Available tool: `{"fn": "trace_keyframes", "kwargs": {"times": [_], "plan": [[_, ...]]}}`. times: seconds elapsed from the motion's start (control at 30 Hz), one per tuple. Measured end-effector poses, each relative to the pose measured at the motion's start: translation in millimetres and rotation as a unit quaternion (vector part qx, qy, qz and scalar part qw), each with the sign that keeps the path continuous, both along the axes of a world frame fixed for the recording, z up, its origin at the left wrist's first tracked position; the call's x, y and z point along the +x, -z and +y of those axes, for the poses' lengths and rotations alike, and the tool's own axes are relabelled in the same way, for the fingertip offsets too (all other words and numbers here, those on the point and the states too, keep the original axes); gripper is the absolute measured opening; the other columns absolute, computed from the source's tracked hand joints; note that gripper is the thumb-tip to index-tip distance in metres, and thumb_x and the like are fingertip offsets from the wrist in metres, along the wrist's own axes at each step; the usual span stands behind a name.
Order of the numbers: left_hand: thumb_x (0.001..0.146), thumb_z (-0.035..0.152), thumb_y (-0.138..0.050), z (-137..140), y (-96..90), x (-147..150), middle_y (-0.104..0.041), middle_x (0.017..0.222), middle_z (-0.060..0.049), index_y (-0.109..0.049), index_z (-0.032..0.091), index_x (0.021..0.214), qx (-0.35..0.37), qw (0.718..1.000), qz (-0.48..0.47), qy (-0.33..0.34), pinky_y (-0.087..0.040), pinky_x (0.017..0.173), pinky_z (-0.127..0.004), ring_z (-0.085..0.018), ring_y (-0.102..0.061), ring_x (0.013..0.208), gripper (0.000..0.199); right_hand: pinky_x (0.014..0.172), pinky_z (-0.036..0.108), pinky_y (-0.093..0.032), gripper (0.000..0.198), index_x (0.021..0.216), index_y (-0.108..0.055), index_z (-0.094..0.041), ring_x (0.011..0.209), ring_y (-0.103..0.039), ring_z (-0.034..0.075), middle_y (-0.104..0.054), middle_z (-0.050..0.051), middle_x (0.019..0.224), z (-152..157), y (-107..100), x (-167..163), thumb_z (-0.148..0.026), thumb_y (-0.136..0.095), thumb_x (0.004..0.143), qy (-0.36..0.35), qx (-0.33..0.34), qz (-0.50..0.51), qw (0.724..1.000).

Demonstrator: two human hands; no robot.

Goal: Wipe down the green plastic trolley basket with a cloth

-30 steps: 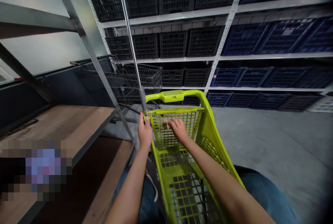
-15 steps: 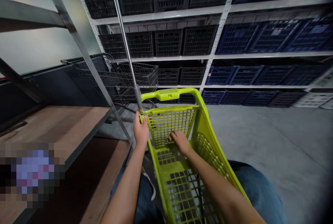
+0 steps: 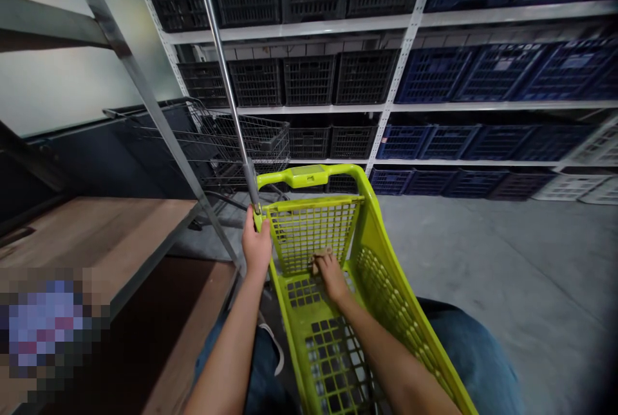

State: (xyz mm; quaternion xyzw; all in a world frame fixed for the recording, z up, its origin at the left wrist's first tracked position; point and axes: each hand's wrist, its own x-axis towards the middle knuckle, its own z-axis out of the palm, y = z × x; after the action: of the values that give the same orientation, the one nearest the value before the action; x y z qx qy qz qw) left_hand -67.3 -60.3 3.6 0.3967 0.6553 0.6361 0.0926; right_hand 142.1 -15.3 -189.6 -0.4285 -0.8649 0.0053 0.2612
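A lime-green plastic shopping cart (image 3: 374, 209) stands between my knees, its grid walls and floor in view. My left hand (image 3: 257, 249) is closed round the cart's left rim, just below the foot of an upright metal pole (image 3: 223, 61). Inside the basket, my right hand (image 3: 333, 275) presses a small brownish cloth (image 3: 323, 252) against the lower part of the grid panel (image 3: 316, 228) below the handle (image 3: 309, 176). Part of the cloth is hidden under my fingers.
Black crates (image 3: 309, 80) and blue crates (image 3: 434, 77) fill the white shelving behind. A dark wire shopping cart (image 3: 255, 138) stands beyond the pole. On the left is a metal-framed rack with a wooden shelf (image 3: 120, 222), bearing a blurred-out item. Grey floor (image 3: 483, 248) lies to the right.
My right hand has shifted slightly down along the grid panel, and more of the cloth shows above the fingers. My left hand keeps its hold. The view has turned slightly.
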Motion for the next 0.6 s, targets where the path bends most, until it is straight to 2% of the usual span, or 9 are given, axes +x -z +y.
{"fn": "trace_keyframes", "kwargs": {"times": [0.07, 0.1, 0.17, 0.27, 0.37, 0.43, 0.5, 0.53, 0.6], "plan": [[0.087, 0.03, -0.057, -0.1, -0.6, 0.2, -0.05, 0.147, -0.005, -0.046, 0.023, 0.143, -0.003, 1.0, 0.0, -0.003, -0.031, 0.115, -0.029, -0.019, -0.047, 0.135, 0.057, 0.085, 0.037, -0.046, 0.026, 0.108, -0.061, -0.022, 0.099, -0.052, 0.025, -0.062, 0.009, 0.109, -12.2, 19.6, 7.1, -0.009, -0.053, 0.087, -0.007, -0.027, -0.016, 0.999], [0.087, 0.03, -0.057, -0.1, -0.8, 0.3, -0.05, 0.147, -0.006, -0.046, 0.023, 0.143, -0.005, 1.0, 0.0, -0.004, -0.031, 0.115, -0.029, -0.02, -0.047, 0.135, 0.057, 0.084, 0.036, -0.046, 0.024, 0.105, -0.062, -0.022, 0.097, -0.052, 0.025, -0.062, 0.009, 0.106, -12.9, 20.7, 9.1, -0.009, -0.051, 0.087, -0.007, -0.03, -0.004, 1.0], [0.087, 0.029, -0.057, -0.1, -0.9, 0.6, -0.051, 0.146, -0.006, -0.046, 0.023, 0.143, -0.008, 1.0, 0.0, -0.004, -0.032, 0.115, -0.03, -0.02, -0.048, 0.134, 0.057, 0.083, 0.036, -0.046, 0.024, 0.102, -0.062, -0.021, 0.096, -0.051, 0.024, -0.061, 0.009, 0.102, -3.1, 6.0, 9.3, -0.008, -0.048, 0.087, 0.0, -0.02, 0.051, 0.999], [0.087, 0.029, -0.058, 0.5, -0.2, 0.7, -0.052, 0.145, -0.005, -0.046, 0.025, 0.143, -0.004, 1.0, -0.006, -0.004, -0.034, 0.113, -0.032, -0.02, -0.05, 0.132, 0.057, 0.084, 0.037, -0.045, 0.027, 0.104, -0.061, -0.019, 0.097, -0.049, 0.024, -0.059, 0.01, 0.101, 28.8, -46.4, 2.5, -0.007, -0.044, 0.086, 0.015, 0.036, 0.153, 0.987], [0.087, 0.03, -0.059, 1.6, 1.5, 0.2, -0.052, 0.145, -0.005, -0.047, 0.025, 0.142, 0.005, 1.0, -0.014, -0.006, -0.034, 0.114, -0.032, -0.02, -0.05, 0.132, 0.056, 0.088, 0.04, -0.043, 0.028, 0.104, -0.062, -0.018, 0.101, -0.047, 0.025, -0.057, 0.011, 0.105, 60.5, -106.3, -5.4, -0.008, -0.043, 0.086, 0.047, 0.109, 0.246, 0.962], [0.087, 0.03, -0.059, 2.1, 2.8, -0.3, -0.051, 0.146, -0.006, -0.047, 0.025, 0.142, 0.008, 1.0, -0.015, -0.006, -0.033, 0.114, -0.031, -0.02, -0.049, 0.133, 0.056, 0.091, 0.04, -0.042, 0.027, 0.104, -0.062, -0.018, 0.103, -0.047, 0.025, -0.056, 0.011, 0.107, 73.0, -132.3, -7.9, -0.009, -0.044, 0.086, 0.069, 0.141, 0.279, 0.947], [0.088, 0.031, -0.059, 2.2, 4.0, -0.8, -0.051, 0.146, -0.006, -0.046, 0.025, 0.143, 0.008, 1.0, -0.016, -0.003, -0.033, 0.115, -0.032, -0.021, -0.048, 0.134, 0.057, 0.091, 0.039, -0.042, 0.026, 0.103, -0.061, -0.018, 0.103, -0.047, 0.024, -0.055, 0.011, 0.108, 75.2, -136.0, -7.1, -0.009, -0.044, 0.086, 0.074, 0.154, 0.277, 0.946], [0.088, 0.031, -0.059, 2.2, 4.4, -1.0, -0.051, 0.146, -0.006, -0.046, 0.025, 0.143, 0.008, 1.0, -0.016, -0.003, -0.033, 0.115, -0.032, -0.021, -0.048, 0.134, 0.057, 0.09, 0.038, -0.042, 0.027, 0.103, -0.061, -0.018, 0.103, -0.047, 0.024, -0.056, 0.01, 0.108, 71.9, -128.0, -5.3, -0.008, -0.044, 0.085, 0.073, 0.151, 0.263, 0.95], [0.088, 0.032, -0.059, 2.0, 4.9, -1.1, -0.051, 0.146, -0.006, -0.046, 0.025, 0.143, 0.009, 1.0, -0.016, -0.002, -0.033, 0.115, -0.033, -0.022, -0.048, 0.134, 0.057, 0.088, 0.037, -0.043, 0.029, 0.104, -0.061, -0.019, 0.101, -0.047, 0.023, -0.056, 0.009, 0.107, 56.4, -94.1, 1.1, -0.006, -0.043, 0.084, 0.075, 0.123, 0.211, 0.967]]}}
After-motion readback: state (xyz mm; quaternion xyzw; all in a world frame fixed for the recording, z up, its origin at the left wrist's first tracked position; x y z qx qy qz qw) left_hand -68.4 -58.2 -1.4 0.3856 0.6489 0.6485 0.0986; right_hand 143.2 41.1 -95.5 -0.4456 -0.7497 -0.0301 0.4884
